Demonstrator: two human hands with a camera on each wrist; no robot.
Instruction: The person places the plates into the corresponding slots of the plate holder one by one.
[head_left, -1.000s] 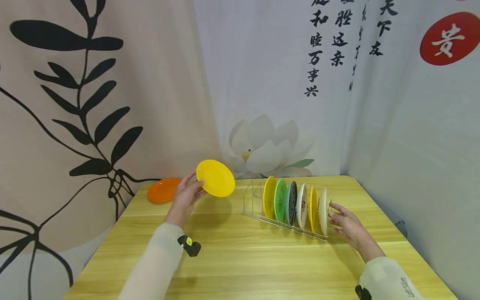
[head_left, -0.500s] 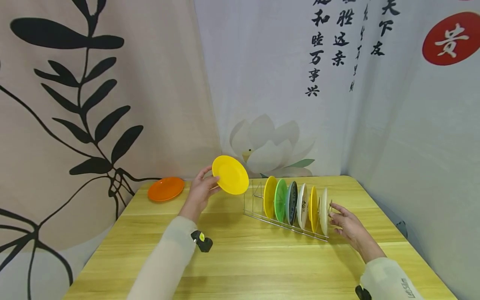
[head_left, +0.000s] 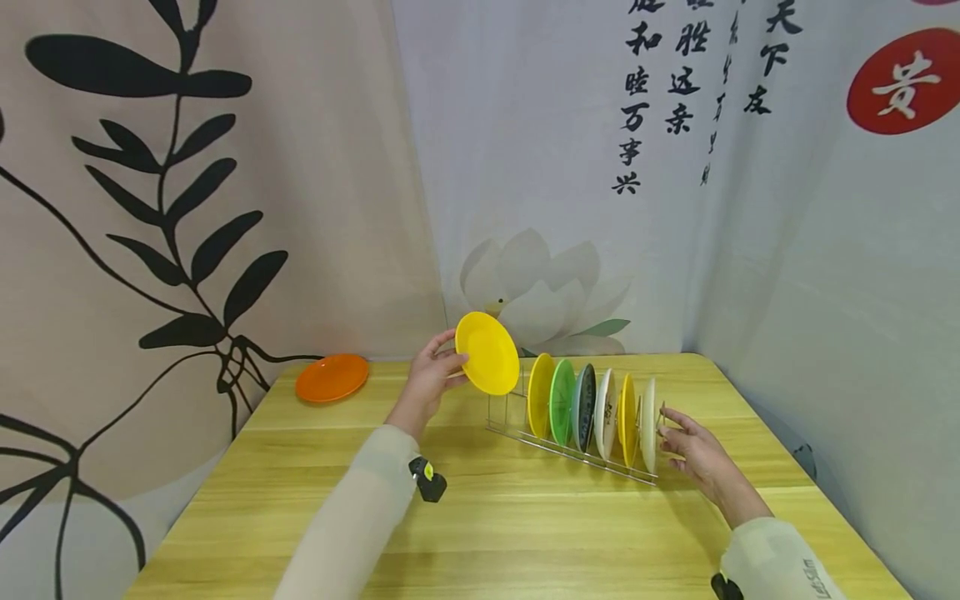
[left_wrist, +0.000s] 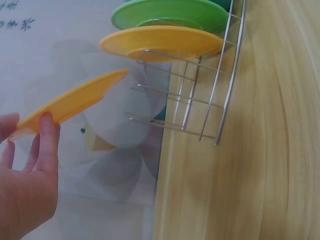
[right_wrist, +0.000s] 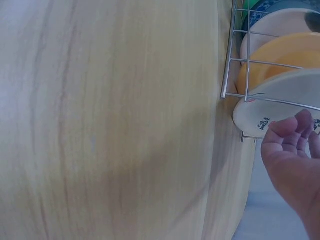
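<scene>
My left hand (head_left: pixel 431 377) pinches a yellow plate (head_left: pixel 487 353) by its left edge, thumb on the front face. The plate is tilted and raised beside the left end of a wire dish rack (head_left: pixel 555 450). Upright in the rack stand a yellow plate (head_left: pixel 539 396), a green plate (head_left: pixel 560 404), a dark patterned plate (head_left: pixel 586 408) and several white and yellow ones. In the left wrist view the slots (left_wrist: pixel 185 95) at this end hold no plate. My right hand (head_left: pixel 699 457) holds the rack's right end wire with curled fingers, next to the outermost white plate (right_wrist: pixel 280 105).
An orange plate (head_left: pixel 332 378) lies flat at the table's back left. The wooden table (head_left: pixel 480 533) reaches back to a printed curtain (head_left: pixel 337 208), which also runs along the right side.
My left hand has carried the yellow plate rightward, closer to the rack's left end, and the plate has turned more edge-on. The right hand and the rack have stayed put.
</scene>
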